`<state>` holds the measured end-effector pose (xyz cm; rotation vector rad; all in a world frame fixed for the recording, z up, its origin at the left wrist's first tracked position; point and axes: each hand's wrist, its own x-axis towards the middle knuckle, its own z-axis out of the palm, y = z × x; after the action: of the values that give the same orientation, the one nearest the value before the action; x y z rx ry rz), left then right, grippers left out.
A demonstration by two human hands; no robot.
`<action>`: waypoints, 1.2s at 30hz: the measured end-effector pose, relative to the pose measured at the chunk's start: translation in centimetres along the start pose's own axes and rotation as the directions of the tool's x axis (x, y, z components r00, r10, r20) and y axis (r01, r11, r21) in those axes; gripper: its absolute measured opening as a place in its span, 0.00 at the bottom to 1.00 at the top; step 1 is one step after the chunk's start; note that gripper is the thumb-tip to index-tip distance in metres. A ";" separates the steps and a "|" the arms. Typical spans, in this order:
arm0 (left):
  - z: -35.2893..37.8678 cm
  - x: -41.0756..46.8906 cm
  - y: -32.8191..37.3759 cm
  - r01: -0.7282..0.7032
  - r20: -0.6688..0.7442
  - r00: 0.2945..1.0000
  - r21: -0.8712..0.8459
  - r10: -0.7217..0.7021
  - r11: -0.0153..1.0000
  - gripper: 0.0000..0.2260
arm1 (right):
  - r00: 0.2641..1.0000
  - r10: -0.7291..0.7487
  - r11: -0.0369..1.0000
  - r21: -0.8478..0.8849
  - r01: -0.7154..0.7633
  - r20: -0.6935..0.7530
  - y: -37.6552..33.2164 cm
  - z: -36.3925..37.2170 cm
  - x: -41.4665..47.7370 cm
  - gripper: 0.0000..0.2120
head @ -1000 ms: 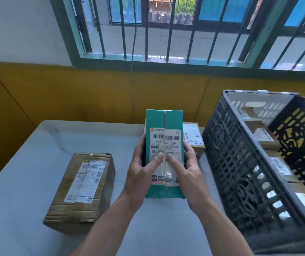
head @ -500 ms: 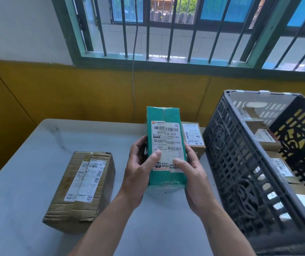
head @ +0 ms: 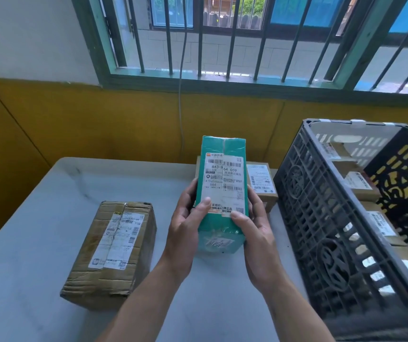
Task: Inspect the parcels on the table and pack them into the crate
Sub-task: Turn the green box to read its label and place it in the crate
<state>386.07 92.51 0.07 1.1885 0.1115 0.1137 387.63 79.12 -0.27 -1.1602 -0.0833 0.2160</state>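
Note:
A green parcel (head: 222, 154) with a white shipping label is held upright above the middle of the table. My left hand (head: 185, 225) grips its left side with the thumb on the label. My right hand (head: 254, 230) grips its right side, thumb on the label's lower corner. A dented brown cardboard parcel (head: 114, 250) lies on the table to the left. A small brown parcel (head: 262, 183) sits behind the green one. To the right stands the dark grey slatted crate (head: 321, 218), with several labelled parcels inside.
The grey table (head: 37, 218) stands against a yellow wall under a barred window. A thin cable (head: 180, 99) hangs down the wall behind the table. The crate fills the table's right side.
The green parcel has tilted so its near end face now shows below the label. My thumbs have slid lower on the label. The other parcels and crate have not moved.

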 end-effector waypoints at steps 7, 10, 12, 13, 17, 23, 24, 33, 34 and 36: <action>0.5 -0.5 -0.6 -0.037 -0.006 0.999 0.001 0.037 0.999 0.28 | 0.998 -0.038 0.998 -0.045 0.036 -0.047 -0.5 0.4 0.4 0.27; 0.7 -0.5 -0.6 -0.047 -0.046 0.998 0.026 0.048 0.999 0.27 | 0.993 -0.096 0.991 -0.103 0.088 -0.067 -0.2 0.5 0.1 0.26; 0.7 -0.7 -0.5 -0.048 -0.022 0.999 0.046 0.049 0.998 0.26 | 0.996 -0.081 0.988 -0.134 0.075 -0.040 0.0 0.7 -0.2 0.30; 0.6 -0.7 -0.4 -0.048 0.009 0.999 0.051 0.048 0.998 0.27 | 0.997 -0.071 0.988 -0.142 0.066 -0.025 0.0 0.8 -0.2 0.32; -0.1 -0.8 -0.6 -0.046 0.154 0.987 0.078 0.033 0.996 0.40 | 0.996 -0.072 0.990 -0.124 0.066 -0.046 -0.2 0.7 0.1 0.32; 0.0 -0.8 -0.7 -0.069 0.076 0.995 0.063 0.064 0.996 0.40 | 0.997 -0.071 0.992 -0.105 0.071 -0.002 -0.8 0.8 0.1 0.31; 0.0 -0.7 -0.6 -0.068 0.063 0.996 0.049 0.065 0.996 0.38 | 0.997 -0.078 0.991 -0.106 0.079 0.016 -0.7 0.8 0.1 0.31; -0.1 -0.6 -0.2 -0.062 0.008 0.998 0.031 0.062 0.998 0.33 | 0.988 -0.142 0.979 -0.154 0.132 -0.058 -0.4 0.9 0.7 0.28; -0.2 -0.5 -0.1 -0.060 0.009 0.998 0.025 0.060 0.998 0.32 | 0.989 -0.136 0.980 -0.154 0.125 -0.065 -0.3 0.8 0.8 0.28; -0.1 -0.4 0.1 -0.067 0.007 0.998 0.031 0.066 0.997 0.33 | 0.989 -0.128 0.979 -0.169 0.114 -0.071 -0.2 0.8 0.8 0.30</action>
<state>385.70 92.60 0.07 1.2237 0.0691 0.1677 388.28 79.93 0.22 -1.3221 -0.1014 0.0542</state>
